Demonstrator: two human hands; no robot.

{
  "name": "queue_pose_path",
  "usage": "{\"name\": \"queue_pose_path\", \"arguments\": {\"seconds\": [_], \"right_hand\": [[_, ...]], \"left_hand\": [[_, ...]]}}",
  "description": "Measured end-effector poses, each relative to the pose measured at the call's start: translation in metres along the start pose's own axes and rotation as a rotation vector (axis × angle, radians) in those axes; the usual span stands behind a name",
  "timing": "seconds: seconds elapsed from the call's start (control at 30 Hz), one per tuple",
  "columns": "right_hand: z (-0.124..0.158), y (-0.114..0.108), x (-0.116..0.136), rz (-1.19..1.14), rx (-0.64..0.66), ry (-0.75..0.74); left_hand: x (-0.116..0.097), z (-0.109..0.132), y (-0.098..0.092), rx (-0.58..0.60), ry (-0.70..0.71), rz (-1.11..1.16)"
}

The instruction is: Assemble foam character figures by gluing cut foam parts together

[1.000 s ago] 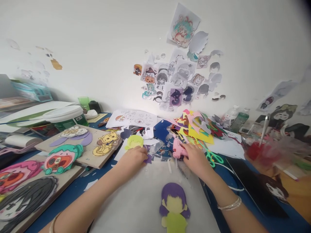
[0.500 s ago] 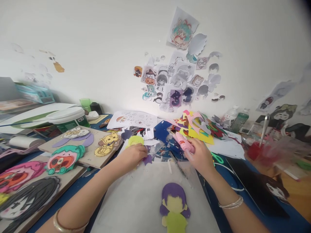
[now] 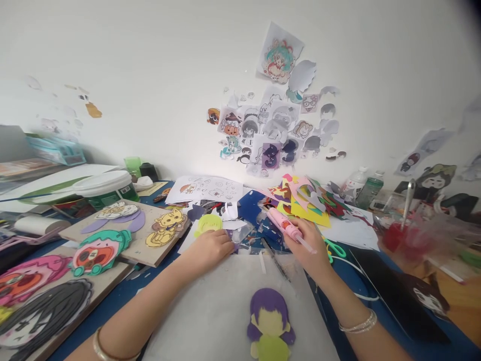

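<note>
My right hand (image 3: 306, 246) is wrapped round a pink glue gun (image 3: 283, 223), which points up and to the left, with a clear stick showing at its rear. My left hand (image 3: 212, 249) rests at the top left edge of a translucent sheet (image 3: 203, 306), fingers bent down; what lies under the fingertips is hidden. Just beyond it is a lime-green cutout (image 3: 209, 223). A figure with purple hair (image 3: 267, 300), a plain face and a lime-green top lies at the sheet's near end. A knife-like tool (image 3: 276, 260) and a white strip (image 3: 262, 262) lie between the hands.
Finished character cutouts lie on boards (image 3: 150, 255) at the left, near a white-lidded tub (image 3: 105, 183). Coloured scraps (image 3: 311, 200) are piled at the back right. Green scissors (image 3: 333, 249), a white cable and a black panel (image 3: 398, 296) are at the right.
My left hand has moved slightly right and covers most of a purple star-shaped piece that showed before. The glue gun has shifted slightly, with more of its rear stick showing.
</note>
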State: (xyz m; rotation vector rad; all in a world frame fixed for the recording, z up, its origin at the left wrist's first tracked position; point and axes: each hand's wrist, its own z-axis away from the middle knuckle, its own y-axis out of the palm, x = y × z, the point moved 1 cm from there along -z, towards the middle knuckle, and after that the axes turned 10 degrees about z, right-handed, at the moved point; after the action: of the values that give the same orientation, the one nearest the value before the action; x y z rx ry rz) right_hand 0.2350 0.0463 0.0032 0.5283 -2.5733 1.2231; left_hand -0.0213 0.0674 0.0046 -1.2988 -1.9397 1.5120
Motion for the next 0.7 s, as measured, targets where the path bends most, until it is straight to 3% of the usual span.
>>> {"name": "queue_pose_path", "arguments": {"seconds": [0.1, 0.2, 0.27, 0.43, 0.57, 0.7], "right_hand": [[0.000, -0.002, 0.004, -0.058, 0.020, 0.052], [0.001, -0.005, 0.010, -0.132, 0.028, 0.078], [0.001, -0.007, 0.014, -0.190, 0.039, 0.069], [0.002, -0.007, 0.020, -0.318, 0.065, 0.065], [0.004, -0.003, 0.019, -0.358, 0.075, 0.089], [0.007, -0.001, 0.022, -0.379, 0.091, 0.110]], "left_hand": [[-0.003, -0.002, -0.001, -0.106, -0.279, 0.171], [-0.004, -0.003, 0.000, -0.275, -0.615, 0.656], [-0.004, -0.005, 0.002, -0.320, -0.735, 0.916], [-0.006, -0.006, 0.005, -0.329, -0.826, 1.113], [-0.012, -0.005, 0.004, -0.354, -0.877, 1.398], [-0.021, -0.005, 0.001, -0.359, -0.849, 1.533]]}}
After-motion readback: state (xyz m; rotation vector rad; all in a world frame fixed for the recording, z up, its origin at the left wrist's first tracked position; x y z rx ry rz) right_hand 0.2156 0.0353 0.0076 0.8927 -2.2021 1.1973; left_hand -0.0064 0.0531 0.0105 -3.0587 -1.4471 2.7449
